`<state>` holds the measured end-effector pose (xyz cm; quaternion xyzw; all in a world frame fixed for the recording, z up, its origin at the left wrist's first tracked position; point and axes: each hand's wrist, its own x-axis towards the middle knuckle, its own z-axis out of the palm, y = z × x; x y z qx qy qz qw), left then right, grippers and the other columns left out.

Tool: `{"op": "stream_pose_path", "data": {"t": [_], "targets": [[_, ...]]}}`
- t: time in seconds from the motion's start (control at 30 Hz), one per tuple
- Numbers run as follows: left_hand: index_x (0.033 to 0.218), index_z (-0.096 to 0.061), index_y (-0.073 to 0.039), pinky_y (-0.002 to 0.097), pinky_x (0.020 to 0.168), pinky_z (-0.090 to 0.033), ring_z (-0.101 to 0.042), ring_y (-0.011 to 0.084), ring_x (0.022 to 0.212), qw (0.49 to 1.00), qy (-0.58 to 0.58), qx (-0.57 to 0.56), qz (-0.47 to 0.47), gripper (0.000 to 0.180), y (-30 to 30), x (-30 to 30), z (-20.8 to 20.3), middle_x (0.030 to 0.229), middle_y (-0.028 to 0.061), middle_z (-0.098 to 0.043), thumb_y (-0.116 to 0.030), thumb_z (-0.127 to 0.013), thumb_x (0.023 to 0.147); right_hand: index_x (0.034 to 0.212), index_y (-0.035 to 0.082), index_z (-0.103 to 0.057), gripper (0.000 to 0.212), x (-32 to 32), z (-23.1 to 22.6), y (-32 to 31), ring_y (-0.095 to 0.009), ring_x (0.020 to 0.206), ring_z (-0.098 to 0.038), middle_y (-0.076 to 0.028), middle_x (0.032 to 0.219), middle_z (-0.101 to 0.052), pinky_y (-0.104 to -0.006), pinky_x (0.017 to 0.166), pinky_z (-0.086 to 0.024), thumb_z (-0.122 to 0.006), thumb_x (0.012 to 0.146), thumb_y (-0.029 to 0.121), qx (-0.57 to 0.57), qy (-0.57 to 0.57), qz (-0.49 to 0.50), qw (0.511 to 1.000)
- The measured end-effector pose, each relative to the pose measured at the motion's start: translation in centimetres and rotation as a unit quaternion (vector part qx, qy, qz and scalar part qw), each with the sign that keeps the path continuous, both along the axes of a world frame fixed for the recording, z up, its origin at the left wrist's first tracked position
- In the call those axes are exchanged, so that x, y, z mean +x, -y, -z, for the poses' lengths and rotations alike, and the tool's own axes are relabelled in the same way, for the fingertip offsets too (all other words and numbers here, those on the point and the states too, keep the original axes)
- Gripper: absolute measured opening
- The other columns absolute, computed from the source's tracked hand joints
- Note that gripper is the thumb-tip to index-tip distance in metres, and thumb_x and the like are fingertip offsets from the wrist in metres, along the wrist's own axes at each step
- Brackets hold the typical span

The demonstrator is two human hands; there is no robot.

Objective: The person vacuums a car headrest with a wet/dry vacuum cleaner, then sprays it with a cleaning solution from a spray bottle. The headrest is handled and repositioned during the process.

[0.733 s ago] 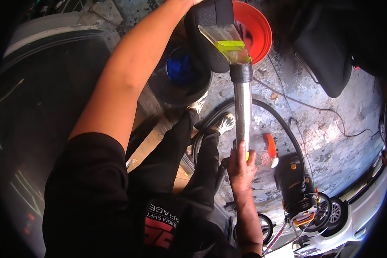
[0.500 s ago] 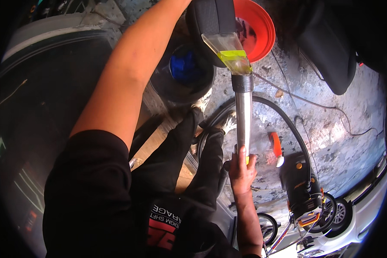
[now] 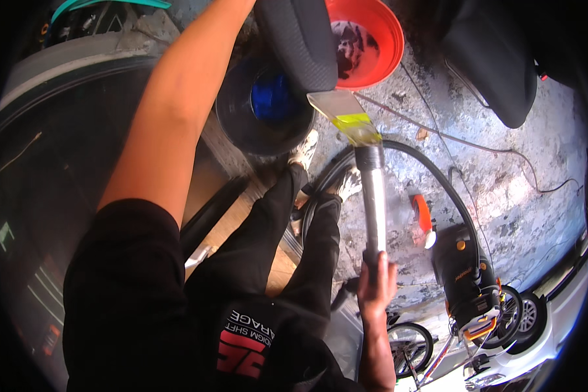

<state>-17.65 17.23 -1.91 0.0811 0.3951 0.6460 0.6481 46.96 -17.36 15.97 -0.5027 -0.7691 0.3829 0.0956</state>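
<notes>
My right hand (image 3: 377,287) is wrapped round the lower end of a metal vacuum wand (image 3: 374,202). A clear, flat suction nozzle (image 3: 345,111) with a yellow-green band tops the wand. Its wide mouth lies just below the rounded end of a black fabric seat part (image 3: 300,49); whether they touch, I cannot tell. My left arm (image 3: 166,108) stretches up past the top edge, so that hand is out of sight. Beside the seat part stand a red tub (image 3: 398,49) of dark, foamy liquid and a black bucket (image 3: 261,140) with something blue in it.
A black hose (image 3: 454,186) loops over the worn floor to a black vacuum machine (image 3: 460,271). An orange-and-white brush-like tool (image 3: 423,215) lies near it. Thin cables (image 3: 496,150) cross the floor. Another black seat part (image 3: 496,78) stands far right; a bicycle (image 3: 411,349) and white car (image 3: 536,356) are lower right.
My right hand has drawn the wand back toward me, and the nozzle has come down off the face of the seat part. My left arm has shifted slightly left.
</notes>
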Motion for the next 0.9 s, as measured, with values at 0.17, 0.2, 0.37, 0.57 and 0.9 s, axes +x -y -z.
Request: {"op": "stream_pose_path", "data": {"t": [0.17, 0.2, 0.37, 0.57, 0.9], "targets": [[0.064, -0.032, -0.018, 0.0361, 0.056, -0.033, -0.031, 0.0191, 0.050, 1.000, -0.001, 0.021, -0.001, 0.056, 2.1, 1.2, -1.6, 0.056, 0.0010, -0.028, -0.044, -0.040, 0.112, 0.148, -0.003, -0.056, 0.064, -3.4, -4.2, -6.1, -0.041, 0.081, -0.063, -0.026, 0.108, -0.067, -0.0461, 0.073, -0.054, -0.078, 0.089, 0.000, 0.081, -0.026, 0.026, 0.996], [0.063, -0.032, -0.019, 0.0358, 0.056, -0.033, -0.031, 0.0188, 0.050, 0.999, -0.008, 0.030, 0.005, 0.056, 2.7, 1.0, -2.0, 0.056, 0.0009, -0.028, -0.044, -0.040, 0.112, 0.148, -0.003, -0.055, 0.064, -4.8, -3.9, -8.2, -0.041, 0.084, -0.064, -0.027, 0.113, -0.068, -0.0465, 0.076, -0.055, -0.078, 0.089, 0.000, 0.104, -0.021, 0.013, 0.994], [0.063, -0.032, -0.019, 0.0333, 0.055, -0.032, -0.032, 0.0161, 0.051, 0.999, 0.013, 0.044, 0.023, 0.055, 4.1, -0.4, -3.1, 0.057, -0.0004, -0.029, -0.041, -0.043, 0.112, 0.155, 0.003, -0.050, 0.069, -11.8, 1.0, -15.6, -0.036, 0.093, -0.068, -0.023, 0.117, -0.069, -0.0419, 0.086, -0.055, -0.077, 0.091, -0.001, 0.034, -0.129, 0.015, 0.991], [0.064, -0.030, -0.020, 0.0313, 0.054, -0.030, -0.030, 0.0138, 0.051, 0.998, 0.044, 0.054, 0.003, 0.055, 6.2, -2.7, -1.5, 0.058, -0.0026, -0.027, -0.041, -0.047, 0.111, 0.162, 0.007, -0.040, 0.083, -9.6, 3.5, -11.1, -0.047, 0.103, -0.069, -0.027, 0.124, -0.067, -0.0462, 0.086, -0.057, -0.078, 0.089, -0.002, -0.022, -0.116, -0.042, 0.992], [0.062, -0.030, -0.021, 0.0292, 0.051, -0.027, -0.029, 0.0123, 0.050, 0.995, 0.066, 0.071, 0.038, 0.057, 8.6, -5.1, -0.9, 0.058, -0.0042, -0.026, -0.043, -0.047, 0.111, 0.162, 0.009, -0.038, 0.082, -4.1, 4.4, -4.5, -0.041, 0.094, -0.070, -0.024, 0.112, -0.066, -0.0460, 0.078, -0.057, -0.076, 0.090, 0.000, -0.126, -0.060, -0.053, 0.989]]}}
